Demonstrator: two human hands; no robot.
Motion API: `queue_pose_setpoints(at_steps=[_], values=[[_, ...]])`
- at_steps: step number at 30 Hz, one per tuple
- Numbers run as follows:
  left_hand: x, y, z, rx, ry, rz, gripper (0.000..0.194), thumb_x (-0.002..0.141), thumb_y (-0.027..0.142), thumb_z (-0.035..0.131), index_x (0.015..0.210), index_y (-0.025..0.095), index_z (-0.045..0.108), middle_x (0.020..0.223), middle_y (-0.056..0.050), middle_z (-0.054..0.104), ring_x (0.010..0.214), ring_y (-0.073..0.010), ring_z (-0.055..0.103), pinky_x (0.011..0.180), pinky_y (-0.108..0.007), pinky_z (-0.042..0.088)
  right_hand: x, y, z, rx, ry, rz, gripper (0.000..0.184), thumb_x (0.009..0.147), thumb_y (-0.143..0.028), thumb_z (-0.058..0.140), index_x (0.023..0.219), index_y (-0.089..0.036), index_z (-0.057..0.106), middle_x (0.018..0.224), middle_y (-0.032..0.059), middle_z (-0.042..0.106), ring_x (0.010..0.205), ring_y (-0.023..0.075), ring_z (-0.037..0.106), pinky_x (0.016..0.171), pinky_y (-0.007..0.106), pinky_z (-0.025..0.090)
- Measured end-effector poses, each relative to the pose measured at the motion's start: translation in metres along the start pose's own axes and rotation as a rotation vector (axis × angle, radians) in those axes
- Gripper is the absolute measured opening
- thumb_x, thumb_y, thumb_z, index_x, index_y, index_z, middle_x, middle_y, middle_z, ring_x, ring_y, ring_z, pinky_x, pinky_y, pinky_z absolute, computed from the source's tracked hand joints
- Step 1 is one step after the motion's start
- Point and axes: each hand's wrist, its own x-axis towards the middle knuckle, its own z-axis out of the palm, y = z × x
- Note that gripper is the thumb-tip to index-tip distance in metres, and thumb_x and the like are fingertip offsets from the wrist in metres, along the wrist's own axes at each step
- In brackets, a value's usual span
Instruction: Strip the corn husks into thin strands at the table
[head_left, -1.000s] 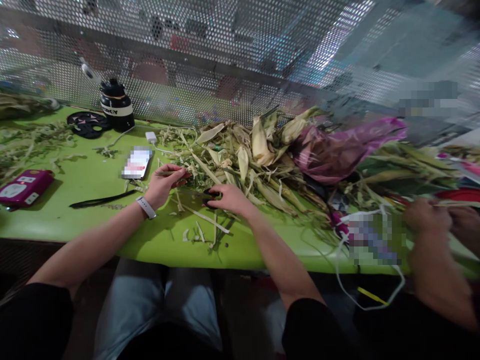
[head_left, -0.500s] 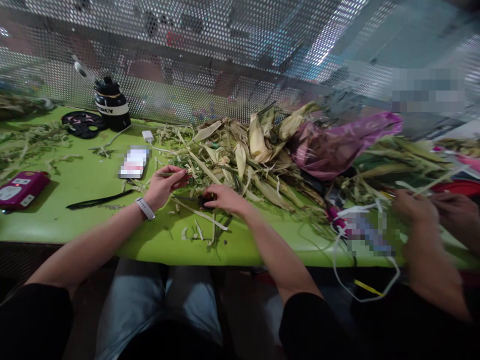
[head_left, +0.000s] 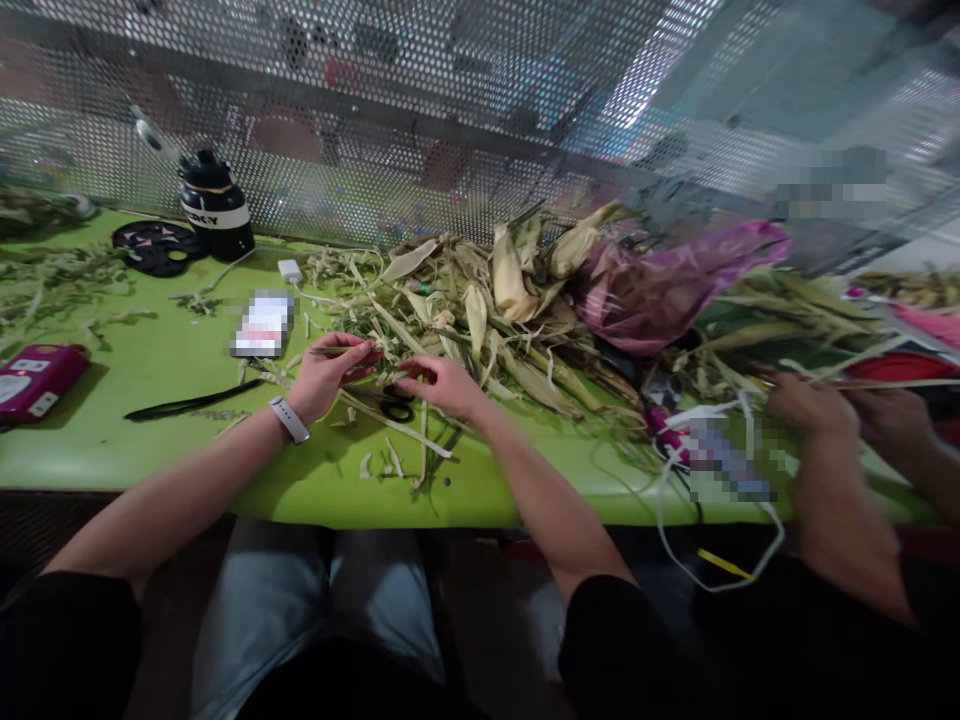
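My left hand (head_left: 328,378), with a pale band on the wrist, pinches a thin green plant stem (head_left: 330,350) at its fingertips. To its right, my right hand (head_left: 442,385) has bent fingers set slightly apart, with nothing visible in them. Just below those fingertips lie black-handled scissors (head_left: 396,405) on the green tabletop; their blades are hard to make out. A large heap of dried corn husks (head_left: 480,310) spreads behind both hands. Cut husk strips (head_left: 390,462) are scattered in front of them.
A pink plastic bag (head_left: 645,300) sits on the heap's right. At left are a phone (head_left: 262,325), a black strap (head_left: 191,400), a magenta power block (head_left: 45,382) and a dark bottle (head_left: 217,215). Another person's hands (head_left: 814,405) work at right, near white cables (head_left: 664,520).
My right hand has come off the scissors and risen slightly, leaving them on the table. My left hand keeps its pinch. The view has shifted slightly.
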Motion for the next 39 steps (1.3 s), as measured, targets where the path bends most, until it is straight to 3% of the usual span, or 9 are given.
queue_pose_setpoints(at_steps=[4, 7, 13, 15, 17, 21, 31, 35, 39], values=[[-0.006, -0.003, 0.007, 0.051, -0.017, 0.006, 0.036, 0.061, 0.033, 0.087, 0.078, 0.014, 0.063, 0.079, -0.004, 0.073, 0.077, -0.0169, 0.072, 0.071, -0.029, 0.059, 0.004, -0.009, 0.018, 0.191, 0.212, -0.071, 0.042, 0.080, -0.056, 0.065, 0.093, -0.016, 0.065, 0.081, 0.0031, 0.067, 0.067, 0.0131, 0.056, 0.063, 0.027, 0.046], [-0.008, -0.006, 0.007, 0.084, -0.073, 0.042, 0.035, 0.064, 0.035, 0.086, 0.078, 0.013, 0.063, 0.079, -0.004, 0.072, 0.078, -0.0168, 0.071, 0.074, -0.029, 0.059, 0.007, -0.009, 0.025, 0.242, 0.241, -0.096, 0.039, 0.083, -0.057, 0.061, 0.083, -0.018, 0.061, 0.073, 0.0013, 0.063, 0.062, 0.0129, 0.054, 0.062, 0.027, 0.047], [0.002, 0.010, -0.006, 0.107, -0.151, 0.023, 0.044, 0.079, 0.051, 0.069, 0.106, 0.016, 0.063, 0.105, -0.012, 0.072, 0.090, -0.0233, 0.071, 0.073, -0.035, 0.059, 0.002, -0.002, 0.006, 0.286, 0.095, -0.064, 0.043, 0.085, -0.062, 0.056, 0.081, -0.019, 0.056, 0.073, 0.0006, 0.064, 0.063, 0.0120, 0.056, 0.063, 0.027, 0.048], [0.007, 0.017, -0.010, 0.072, -0.131, 0.037, 0.051, 0.085, 0.061, 0.055, 0.106, 0.016, 0.064, 0.106, -0.013, 0.071, 0.094, -0.0239, 0.070, 0.074, -0.035, 0.059, 0.000, -0.003, 0.000, 0.304, -0.025, -0.050, 0.043, 0.085, -0.061, 0.057, 0.081, -0.018, 0.056, 0.073, 0.0002, 0.063, 0.063, 0.0113, 0.056, 0.064, 0.026, 0.047], [0.007, 0.020, -0.011, 0.224, -0.241, 0.042, 0.048, 0.085, 0.059, 0.056, 0.102, 0.015, 0.067, 0.106, -0.013, 0.070, 0.095, -0.0233, 0.068, 0.076, -0.034, 0.057, -0.002, -0.006, -0.002, 0.354, -0.158, -0.043, 0.043, 0.085, -0.060, 0.057, 0.082, -0.017, 0.055, 0.072, -0.0002, 0.062, 0.064, 0.0110, 0.056, 0.064, 0.026, 0.047], [0.000, 0.015, -0.007, 0.569, -0.479, 0.101, 0.036, 0.084, 0.052, 0.062, 0.093, 0.018, 0.067, 0.087, -0.006, 0.066, 0.078, -0.0168, 0.061, 0.067, -0.026, 0.050, -0.005, -0.013, 0.000, 0.445, -0.262, -0.061, 0.043, 0.086, -0.060, 0.056, 0.082, -0.017, 0.053, 0.069, -0.0015, 0.058, 0.064, 0.0104, 0.054, 0.064, 0.026, 0.046], [-0.012, 0.011, -0.002, 0.820, -0.596, 0.245, 0.025, 0.089, 0.044, 0.056, 0.091, 0.019, 0.056, 0.067, 0.002, 0.051, 0.059, -0.0120, 0.044, 0.054, -0.024, 0.036, -0.008, -0.014, 0.006, 0.631, -0.420, -0.065, 0.037, 0.087, -0.053, 0.059, 0.082, -0.017, 0.054, 0.072, -0.0019, 0.051, 0.062, 0.0086, 0.049, 0.058, 0.023, 0.043], [-0.013, 0.007, 0.004, 0.778, -0.467, 0.291, 0.029, 0.090, 0.046, 0.054, 0.080, 0.019, 0.054, 0.066, 0.001, 0.051, 0.059, -0.0111, 0.044, 0.055, -0.024, 0.036, -0.010, -0.018, 0.014, 0.509, -0.280, -0.110, 0.031, 0.093, -0.048, 0.049, 0.086, -0.018, 0.052, 0.071, -0.0017, 0.052, 0.062, 0.0098, 0.049, 0.059, 0.023, 0.042], [-0.011, -0.005, 0.008, 0.665, -0.252, 0.306, 0.032, 0.087, 0.048, 0.060, 0.077, 0.019, 0.054, 0.059, 0.003, 0.047, 0.052, -0.0090, 0.039, 0.049, -0.023, 0.031, -0.009, -0.020, 0.025, 0.055, 0.073, -0.245, 0.025, 0.097, -0.038, 0.038, 0.087, -0.019, 0.051, 0.073, 0.0017, 0.054, 0.066, 0.0139, 0.051, 0.065, 0.027, 0.041]])
